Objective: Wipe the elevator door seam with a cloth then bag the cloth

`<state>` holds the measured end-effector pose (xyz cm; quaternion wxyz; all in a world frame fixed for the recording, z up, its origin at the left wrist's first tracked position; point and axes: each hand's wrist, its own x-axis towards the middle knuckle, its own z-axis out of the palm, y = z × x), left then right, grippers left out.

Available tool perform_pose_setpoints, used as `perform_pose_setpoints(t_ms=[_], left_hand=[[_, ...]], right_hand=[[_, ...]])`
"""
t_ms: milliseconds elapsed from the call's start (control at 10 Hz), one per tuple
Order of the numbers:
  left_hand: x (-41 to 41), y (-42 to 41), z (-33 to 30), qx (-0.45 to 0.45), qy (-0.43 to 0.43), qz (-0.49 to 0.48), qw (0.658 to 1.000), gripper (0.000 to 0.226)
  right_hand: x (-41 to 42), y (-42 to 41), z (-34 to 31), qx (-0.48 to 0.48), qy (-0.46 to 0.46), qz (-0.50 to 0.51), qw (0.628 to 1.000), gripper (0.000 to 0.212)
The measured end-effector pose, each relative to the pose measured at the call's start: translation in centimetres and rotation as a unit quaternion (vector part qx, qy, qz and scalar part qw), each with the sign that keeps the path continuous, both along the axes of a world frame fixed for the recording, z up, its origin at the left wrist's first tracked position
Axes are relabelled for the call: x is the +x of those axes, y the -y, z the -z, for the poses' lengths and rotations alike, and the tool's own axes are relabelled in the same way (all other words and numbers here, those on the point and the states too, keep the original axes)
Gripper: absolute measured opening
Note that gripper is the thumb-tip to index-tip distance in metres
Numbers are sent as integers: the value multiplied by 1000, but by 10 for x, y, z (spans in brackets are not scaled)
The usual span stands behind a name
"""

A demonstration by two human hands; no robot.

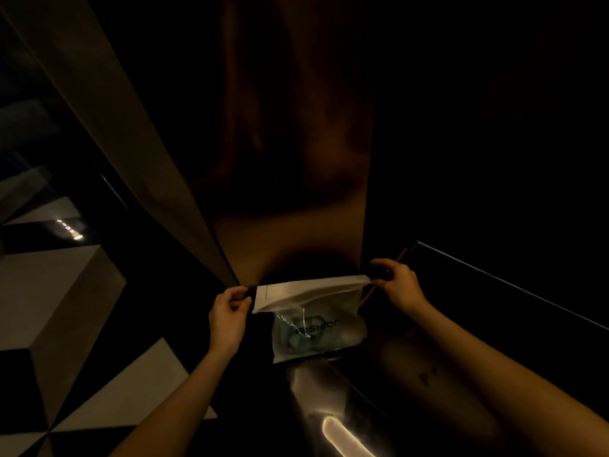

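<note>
Both my arms reach forward: my left hand (228, 313) pinches the bag (313, 319) at its 9 o'clock corner, my right hand (397, 285) at 3. The cloth (304, 341) sits inside.

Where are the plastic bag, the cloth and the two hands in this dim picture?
plastic bag (309, 290): head view, on its white top band.
cloth (298, 341): head view, on the pale blue bundle seen through the bag's clear front.
left hand (227, 313): head view, on its back.
right hand (400, 283): head view, on its back.
</note>
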<state>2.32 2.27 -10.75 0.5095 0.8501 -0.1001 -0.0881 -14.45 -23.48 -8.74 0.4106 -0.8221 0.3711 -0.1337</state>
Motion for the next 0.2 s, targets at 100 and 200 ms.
perform_pose_setpoints(t_ms=[100, 200], left_hand=[[-9, -3, -45, -24, -27, 1, 999, 19], [-16, -3, -106, -38, -52, 23, 998, 22]], right_hand=[[-12, -1, -43, 20, -18, 0, 1000, 41], [-27, -3, -107, 75, -3, 25, 997, 30]])
